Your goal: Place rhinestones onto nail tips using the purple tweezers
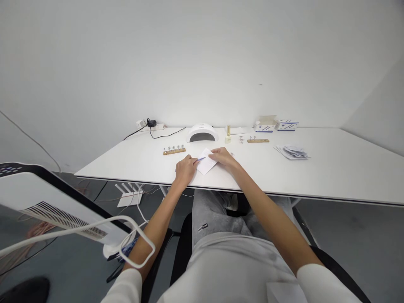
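My left hand (185, 170) is closed around a thin blue stick-like tool (201, 158), too small to name exactly. Its tip points right, over a white sheet (205, 167) dotted with small marks. My right hand (222, 156) pinches the upper right edge of that sheet, close to the table's front edge. Left of the sheet is a wooden strip (174, 151) carrying several upright metal nail-tip holders. Behind my hands stands a white nail lamp (202, 127) with a dark opening, and beside it a nail polish bottle (228, 138) with a gold cap.
On the white table (331, 168) lie a second wooden strip (260, 141), loose holders (241, 139) and a stack of white packets (292, 152). An open box (264, 127) and another box (286, 126) stand behind. A white appliance (66, 202) and a looped white bar (94, 221) crowd my left side.
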`<move>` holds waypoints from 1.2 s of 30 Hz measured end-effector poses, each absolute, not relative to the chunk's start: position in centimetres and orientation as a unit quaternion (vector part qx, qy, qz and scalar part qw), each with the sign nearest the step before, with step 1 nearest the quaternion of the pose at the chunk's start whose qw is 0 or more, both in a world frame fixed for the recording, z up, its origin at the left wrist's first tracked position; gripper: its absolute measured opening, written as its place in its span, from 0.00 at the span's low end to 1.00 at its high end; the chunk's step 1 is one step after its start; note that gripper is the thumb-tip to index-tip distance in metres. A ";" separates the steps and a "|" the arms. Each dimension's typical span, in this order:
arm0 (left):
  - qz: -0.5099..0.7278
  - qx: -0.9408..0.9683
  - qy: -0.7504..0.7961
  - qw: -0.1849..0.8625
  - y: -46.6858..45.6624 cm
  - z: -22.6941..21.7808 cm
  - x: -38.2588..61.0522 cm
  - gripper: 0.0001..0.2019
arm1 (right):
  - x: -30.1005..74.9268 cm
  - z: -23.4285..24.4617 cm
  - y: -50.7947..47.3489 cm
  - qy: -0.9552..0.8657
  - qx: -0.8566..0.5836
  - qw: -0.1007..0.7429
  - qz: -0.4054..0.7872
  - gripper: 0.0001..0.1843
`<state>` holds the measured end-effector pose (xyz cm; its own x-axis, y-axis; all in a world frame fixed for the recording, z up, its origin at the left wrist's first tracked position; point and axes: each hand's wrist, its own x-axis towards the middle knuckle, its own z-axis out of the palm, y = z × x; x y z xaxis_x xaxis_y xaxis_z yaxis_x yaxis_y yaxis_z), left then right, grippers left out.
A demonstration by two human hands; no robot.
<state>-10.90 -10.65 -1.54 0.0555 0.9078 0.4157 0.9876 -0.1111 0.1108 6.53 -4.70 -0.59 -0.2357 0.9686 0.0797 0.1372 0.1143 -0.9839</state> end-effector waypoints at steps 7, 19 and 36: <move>-0.175 -0.722 -0.657 0.130 -11.1 -1.5 -10.5 0.18 | 6.5 -1.4 -4.1 -0.656 -0.448 0.424 0.435 0.08; -0.172 -0.716 -0.665 0.123 -11.1 -1.3 -10.5 0.17 | 6.1 -2.0 -3.5 -0.690 -0.460 0.405 0.385 0.11; -0.279 -0.711 -0.635 0.114 -10.9 -1.7 -10.7 0.15 | 6.0 -1.9 -4.0 -0.698 -0.486 0.424 0.310 0.16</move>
<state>-10.72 -10.89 -1.66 0.0371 0.8405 0.5406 0.9670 -0.1666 0.1927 6.04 -3.96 -1.86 -0.1667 0.9420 0.2913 0.4162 0.3350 -0.8453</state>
